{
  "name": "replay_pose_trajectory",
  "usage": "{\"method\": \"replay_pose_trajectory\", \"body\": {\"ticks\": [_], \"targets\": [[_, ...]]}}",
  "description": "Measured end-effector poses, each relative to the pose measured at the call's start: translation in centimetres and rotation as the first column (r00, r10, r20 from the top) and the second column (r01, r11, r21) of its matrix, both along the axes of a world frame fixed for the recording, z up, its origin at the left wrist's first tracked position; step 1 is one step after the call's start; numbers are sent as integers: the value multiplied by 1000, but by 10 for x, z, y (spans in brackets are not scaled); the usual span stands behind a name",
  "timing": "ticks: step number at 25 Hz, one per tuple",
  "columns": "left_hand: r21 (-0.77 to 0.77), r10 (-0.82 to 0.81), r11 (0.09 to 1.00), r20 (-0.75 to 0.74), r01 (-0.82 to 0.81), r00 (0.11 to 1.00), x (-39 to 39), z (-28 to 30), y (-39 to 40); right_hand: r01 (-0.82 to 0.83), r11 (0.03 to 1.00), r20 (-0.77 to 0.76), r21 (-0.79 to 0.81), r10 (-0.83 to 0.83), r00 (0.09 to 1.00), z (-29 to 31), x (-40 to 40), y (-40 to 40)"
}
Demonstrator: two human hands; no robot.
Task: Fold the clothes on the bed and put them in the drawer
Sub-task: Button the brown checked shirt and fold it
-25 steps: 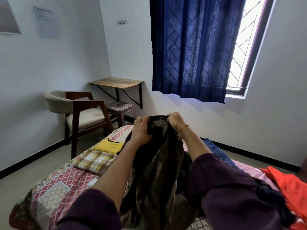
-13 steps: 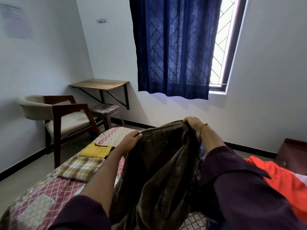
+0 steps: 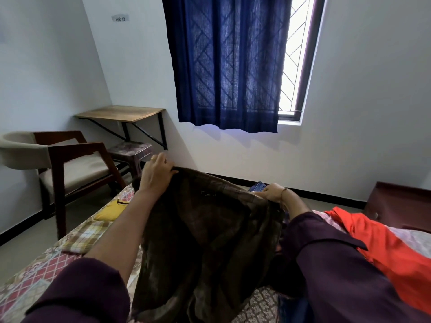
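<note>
Now spread wide, not bunched: shirt [image 3: 210,229] pinched at top edge between left fingers [image 3: 163,167] and right fingers [image 3: 263,194], ready for folding.

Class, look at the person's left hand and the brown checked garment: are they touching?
Touching. The head view shows the left hand gripping the top edge of the brown checked garment, fingers curled over the cloth.

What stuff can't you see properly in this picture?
- Blue jeans: head view, mostly hidden behind the brown checked shirt held up by the left hand and right hand.
- Orange garment: cut off by the right edge.
- Shirt label: too small to read.
- Drawer: not visible.
</note>
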State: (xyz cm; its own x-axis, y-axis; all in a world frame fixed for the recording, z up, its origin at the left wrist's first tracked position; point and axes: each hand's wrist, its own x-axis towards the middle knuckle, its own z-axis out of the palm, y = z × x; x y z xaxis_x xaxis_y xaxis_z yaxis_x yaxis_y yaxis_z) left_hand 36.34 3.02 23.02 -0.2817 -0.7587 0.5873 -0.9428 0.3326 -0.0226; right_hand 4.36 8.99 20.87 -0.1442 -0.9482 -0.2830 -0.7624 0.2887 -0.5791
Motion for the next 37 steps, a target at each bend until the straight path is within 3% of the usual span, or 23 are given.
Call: {"method": "replay_pose_trajectory", "body": {"ticks": [4,6,8,12,15,18,20,21,24,26,27,29,31,34,35,37], "targets": [[202,217,965,-245,-169,945,12,-8,4,173,984,363,-49,-144,920,-9,-5,-3],[340,263,933,-424,-117,867,11,-8,7,330,944,634,-6,-252,731,-18,0,-6],[451,257,892,-534,15,806,-2,-3,9,453,889,792,66,-323,518,-23,7,-12],[589,31,727,-540,352,841,-57,0,28,444,885,918,143,-286,275,-9,44,-16],[593,-102,639,-566,490,818,-93,-6,37,395,911,951,120,-219,216,10,78,-12],[577,-139,643,-558,503,818,-99,-12,34,446,889,970,105,-190,149,11,86,-9],[551,-137,691,-537,469,832,-97,-15,33,442,896,975,39,-131,181,0,89,-8],[523,-123,729,-534,441,837,-97,-16,33,446,895,957,-17,-116,268,-8,92,-8],[463,-42,780,-633,422,773,-96,-15,33,382,895,739,-228,-96,667,-26,103,1],[467,48,743,-752,479,658,-95,-14,35,361,862,600,-356,-85,796,-28,110,10],[462,128,731,-815,502,565,-95,-14,37,379,830,563,-409,-98,821,-28,112,13],[441,328,702,-897,559,296,-93,-14,41,357,782,503,-510,-65,862,-22,119,23],[372,451,667,-891,646,48,-87,-13,48,271,775,462,-571,30,886,-21,129,30],[141,485,703,-811,697,-326,-73,-14,66,282,825,642,-490,123,757,-26,135,37],[78,482,709,-779,701,-400,-71,-16,76,284,838,697,-466,150,702,-29,135,38],[61,465,698,-796,713,-387,-74,-24,98,288,842,722,-456,161,673,-39,139,41]]}}
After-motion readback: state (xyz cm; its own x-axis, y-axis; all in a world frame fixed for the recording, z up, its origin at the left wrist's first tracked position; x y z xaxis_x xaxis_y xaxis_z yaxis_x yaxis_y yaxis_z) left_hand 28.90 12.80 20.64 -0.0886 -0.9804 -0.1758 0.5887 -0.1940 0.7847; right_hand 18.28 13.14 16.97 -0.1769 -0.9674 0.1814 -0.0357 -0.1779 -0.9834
